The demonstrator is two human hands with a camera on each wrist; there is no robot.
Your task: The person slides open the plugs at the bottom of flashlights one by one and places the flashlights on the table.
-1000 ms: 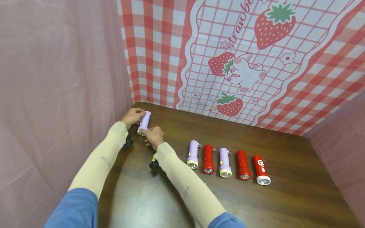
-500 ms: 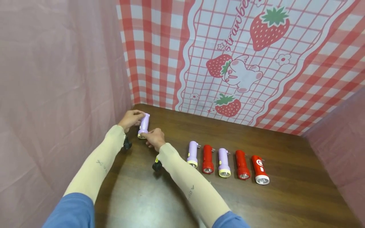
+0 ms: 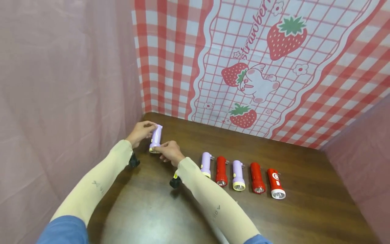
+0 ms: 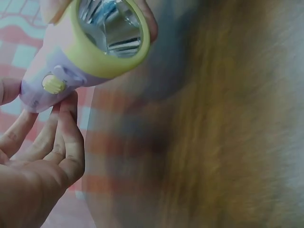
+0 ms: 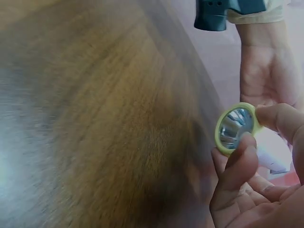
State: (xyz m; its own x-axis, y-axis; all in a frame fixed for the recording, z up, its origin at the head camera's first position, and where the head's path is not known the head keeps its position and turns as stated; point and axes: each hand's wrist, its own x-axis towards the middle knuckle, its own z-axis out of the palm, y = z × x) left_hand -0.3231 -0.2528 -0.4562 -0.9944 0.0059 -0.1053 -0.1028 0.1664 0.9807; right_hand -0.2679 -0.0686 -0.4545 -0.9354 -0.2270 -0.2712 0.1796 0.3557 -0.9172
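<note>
A lilac flashlight (image 3: 156, 136) with a yellow lens ring is held between both hands at the table's far left. My left hand (image 3: 141, 132) pinches its tail end between thumb and fingers, as the left wrist view also shows. At the lens end, my right hand (image 3: 170, 151) grips the yellow ring (image 5: 219, 137) with thumb and fingertips. The reflector (image 4: 114, 29) faces toward me, and a ribbed yellow switch (image 4: 54, 84) shows on the body. Whether the flashlight touches the tabletop I cannot tell.
Right of my hands, a row on the wooden table (image 3: 317, 203) holds a lilac flashlight (image 3: 205, 162), a red one (image 3: 221, 171), another lilac one (image 3: 237, 174), another red one (image 3: 257, 178) and a red-and-white one (image 3: 276, 183). Curtains (image 3: 76, 67) stand around the table.
Both hands have shifted slightly nearer and to the right with the lilac flashlight between them. The row of flashlights stays in place, while the head view has tilted a little.
</note>
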